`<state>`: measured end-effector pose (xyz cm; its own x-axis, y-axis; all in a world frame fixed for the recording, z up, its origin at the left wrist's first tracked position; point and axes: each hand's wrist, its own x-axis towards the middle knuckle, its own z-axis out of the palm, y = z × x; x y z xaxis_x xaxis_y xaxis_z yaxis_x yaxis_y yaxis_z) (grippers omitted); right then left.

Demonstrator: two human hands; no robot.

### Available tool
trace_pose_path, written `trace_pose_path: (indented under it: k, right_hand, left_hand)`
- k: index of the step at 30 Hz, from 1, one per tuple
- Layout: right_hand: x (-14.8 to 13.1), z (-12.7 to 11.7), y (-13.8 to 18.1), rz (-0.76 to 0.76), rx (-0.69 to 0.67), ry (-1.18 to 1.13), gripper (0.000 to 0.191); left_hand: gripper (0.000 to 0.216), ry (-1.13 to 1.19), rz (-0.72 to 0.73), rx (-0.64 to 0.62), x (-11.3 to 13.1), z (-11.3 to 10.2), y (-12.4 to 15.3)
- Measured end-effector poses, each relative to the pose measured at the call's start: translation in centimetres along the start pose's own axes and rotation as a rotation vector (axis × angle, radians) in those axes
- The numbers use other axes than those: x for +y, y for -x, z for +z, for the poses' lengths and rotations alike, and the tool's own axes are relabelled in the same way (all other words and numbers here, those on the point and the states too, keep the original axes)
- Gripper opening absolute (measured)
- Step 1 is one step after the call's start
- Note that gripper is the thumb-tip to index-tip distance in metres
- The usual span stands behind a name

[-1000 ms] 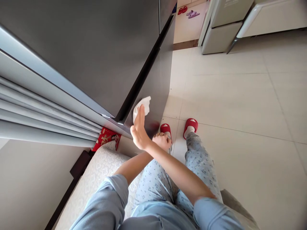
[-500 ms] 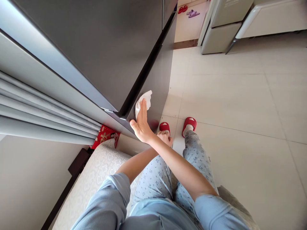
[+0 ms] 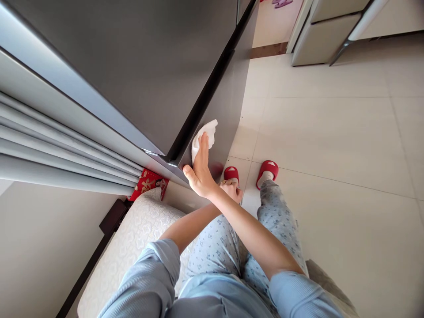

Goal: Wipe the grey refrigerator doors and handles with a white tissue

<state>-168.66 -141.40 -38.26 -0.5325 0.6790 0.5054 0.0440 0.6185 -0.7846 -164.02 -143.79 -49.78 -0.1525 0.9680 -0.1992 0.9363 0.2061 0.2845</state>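
My right hand presses a white cloth or tissue flat against the lower door of a dark grey refrigerator. Its fingers are stretched over the cloth, with the thumb apart near the door's corner. Just above runs the black recessed handle gap, below the upper door. Under my crossed right forearm, my left hand is closed in front of my knee. Its fingers are curled, and whatever they may hold is hidden.
At the left, a red printed box sits between grey curtain folds and a cream padded cover. Red slippers are on my feet on the pale tiled floor. A beige cabinet stands at top right.
The view has shifted slightly, moving most of the scene rightward. My right hand stays on the cloth against the lower door; the left hand remains closed.
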Motion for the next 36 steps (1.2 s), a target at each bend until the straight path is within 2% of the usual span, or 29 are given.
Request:
trace_pose_path:
  k: [8, 19, 29, 36]
  right_hand:
    - [-1.0, -0.3, 0.1, 0.039, 0.008, -0.074, 0.082]
    - [-1.2, -0.3, -0.7, 0.064, 0.079, -0.014, 0.087]
    - [-1.4, -0.2, -1.3, 0.059, 0.126, -0.018, 0.081]
    - [-1.4, -0.6, -2.3, 0.101, 0.109, -0.018, 0.081]
  left_hand:
    - [0.023, 0.001, -0.025, -0.033, 0.1, -1.1, 0.0]
    - [0.022, 0.007, -0.04, -0.063, 0.1, -1.9, 0.2]
    - [0.022, 0.016, -0.028, -0.064, 0.0, -1.7, 0.0]
    - [0.022, 0.034, -0.008, -0.056, -0.8, -0.7, -0.3]
